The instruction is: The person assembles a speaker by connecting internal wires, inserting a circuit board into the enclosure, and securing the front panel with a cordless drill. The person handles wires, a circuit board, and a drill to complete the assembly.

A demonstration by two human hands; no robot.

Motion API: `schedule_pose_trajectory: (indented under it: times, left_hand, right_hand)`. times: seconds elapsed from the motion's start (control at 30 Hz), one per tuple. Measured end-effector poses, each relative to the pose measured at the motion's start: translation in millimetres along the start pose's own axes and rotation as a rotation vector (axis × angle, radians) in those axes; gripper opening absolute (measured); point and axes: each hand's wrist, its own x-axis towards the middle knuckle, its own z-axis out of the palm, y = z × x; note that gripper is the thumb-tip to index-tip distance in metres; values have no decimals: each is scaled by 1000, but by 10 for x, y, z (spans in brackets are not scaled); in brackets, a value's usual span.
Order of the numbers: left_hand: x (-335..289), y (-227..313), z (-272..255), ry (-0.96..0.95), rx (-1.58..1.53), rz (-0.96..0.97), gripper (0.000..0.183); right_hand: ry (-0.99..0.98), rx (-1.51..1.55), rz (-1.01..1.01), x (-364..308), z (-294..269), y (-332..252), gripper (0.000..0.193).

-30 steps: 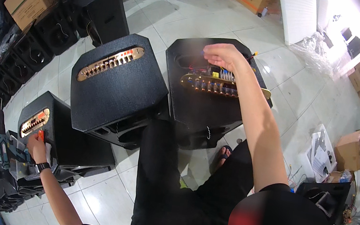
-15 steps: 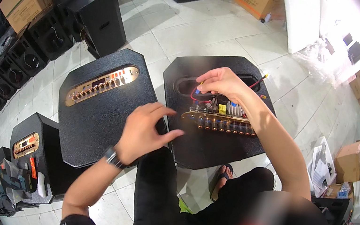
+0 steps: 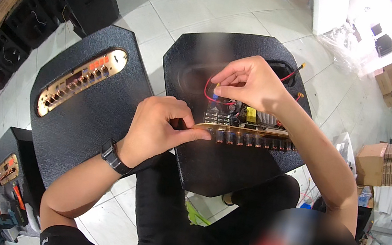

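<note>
My left hand (image 3: 162, 122) pinches the left end of a gold amplifier panel (image 3: 251, 131) between thumb and fingers. The panel stands on edge on a black speaker cabinet (image 3: 219, 170), with its row of knobs towards me and a circuit board (image 3: 226, 113) behind it. Over the board, my right hand (image 3: 252, 82) has thumb and fingers closed on a thin red wire (image 3: 206, 87), which loops down to the board. A blue connector (image 3: 216, 92) shows just below those fingertips. An oval opening in the cabinet is partly hidden by the right hand.
A second black cabinet (image 3: 94, 142) on the left carries a fitted gold knob panel (image 3: 83, 80). Farther left, tools (image 3: 17, 196) lie beside a smaller panel. Red-and-black leads (image 3: 292, 76) rise behind my right forearm. Cardboard boxes (image 3: 373, 162) stand at the right.
My left hand has moved right and taken hold of the panel's left end. My right hand stays over the board with the wire. The view has shifted closer to the cabinets.
</note>
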Motion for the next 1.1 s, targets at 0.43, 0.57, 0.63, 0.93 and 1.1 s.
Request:
schedule_pose_trajectory:
  times: [0.43, 0.57, 0.63, 0.93, 1.1]
  left_hand:
    - [-15, -8, 1, 15, 29, -7, 42]
    - [-20, -10, 4, 13, 12, 0, 42]
    - [-17, -2, 2, 14, 8, 6, 42]
    - [-31, 10, 19, 26, -19, 33, 39]
    - [-44, -2, 32, 10, 15, 21, 44]
  right_hand:
    - [-41, -8, -82, -74, 41, -99, 18]
    - [-63, -162, -111, -69, 18, -180, 18]
    - [-92, -208, -115, -52, 1, -205, 19]
    - [-231, -367, 57, 67, 13, -487, 18]
    - [-220, -386, 92, 84, 54, -495, 13]
